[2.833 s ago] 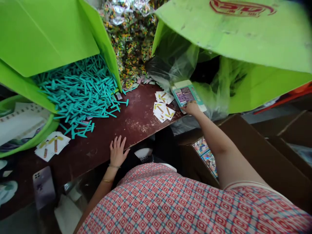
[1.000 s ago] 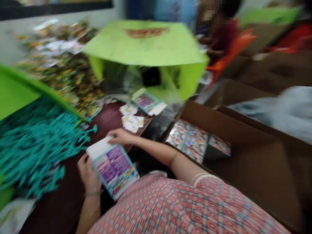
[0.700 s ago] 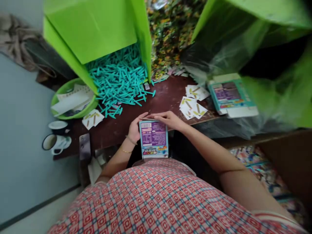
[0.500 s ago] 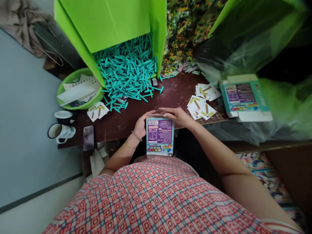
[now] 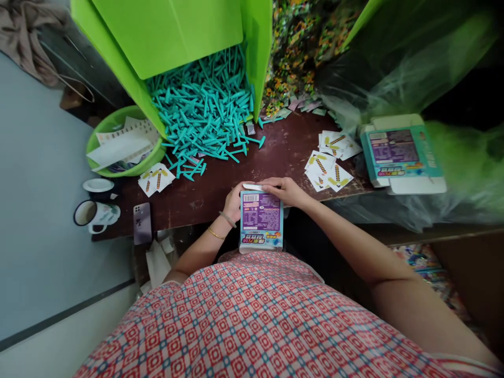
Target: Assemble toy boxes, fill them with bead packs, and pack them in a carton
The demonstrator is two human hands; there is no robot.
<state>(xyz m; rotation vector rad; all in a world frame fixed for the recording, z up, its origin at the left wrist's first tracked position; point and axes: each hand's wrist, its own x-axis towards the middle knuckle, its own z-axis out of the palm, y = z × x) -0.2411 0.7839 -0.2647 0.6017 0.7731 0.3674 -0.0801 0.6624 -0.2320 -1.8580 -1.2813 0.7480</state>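
A purple and light-blue printed cardboard box (image 5: 261, 216) stands between my body and the table edge, its barcode end away from me. My left hand (image 5: 235, 202) is wrapped round the box's far left corner, fingers partly hidden behind it. At the far end, my right hand (image 5: 289, 192) lies over the top right corner, its fingers on a white flap (image 5: 254, 187). Most of the box's inside is hidden from view. Beyond my hands, small white cards with pickaxe pictures (image 5: 328, 170) lie on the dark red table (image 5: 283, 152).
Teal plastic pickaxe-like pieces (image 5: 208, 115) spill from a green bin (image 5: 169, 31). A green basket (image 5: 155, 155) holds papers. On the left are a mug (image 5: 106, 214) and a phone (image 5: 142, 223). Another printed box (image 5: 405, 152) with its flaps out lies at right beside clear plastic sheeting (image 5: 378, 79).
The white flap at the far end of the box now shows, with my right fingers drawn in over it. The view has shifted slightly.
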